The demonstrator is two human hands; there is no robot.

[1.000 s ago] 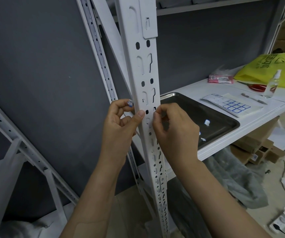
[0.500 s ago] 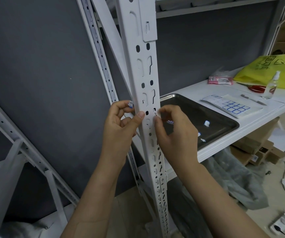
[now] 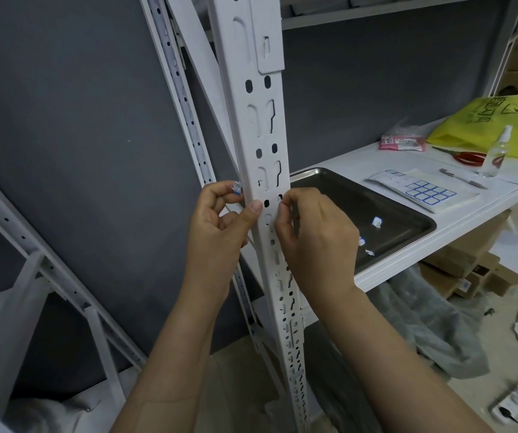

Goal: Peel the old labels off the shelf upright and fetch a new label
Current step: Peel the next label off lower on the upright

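Both hands work at the white shelf upright (image 3: 261,135), level with the lower shelf board (image 3: 407,157). The left hand (image 3: 220,226) lays its thumb flat on the upright's front face, while its curled fingers pinch a crumpled scrap (image 3: 237,188) of blue-and-white label against the upright's left edge. The right hand (image 3: 317,239) has thumb and forefinger closed together at the upright's right edge, beside a dark slot, apparently nipping a tiny label remnant (image 3: 279,200) stuck there, though it is too small to make out clearly. On the board behind the right hand lies a steel tray (image 3: 345,195) holding a few peeled bits (image 3: 376,222). Just right of the tray rests the sheet of new labels (image 3: 423,190), blue-bordered and well apart from both hands, with a pen (image 3: 462,179) and a clear spray bottle (image 3: 498,151) beyond it.
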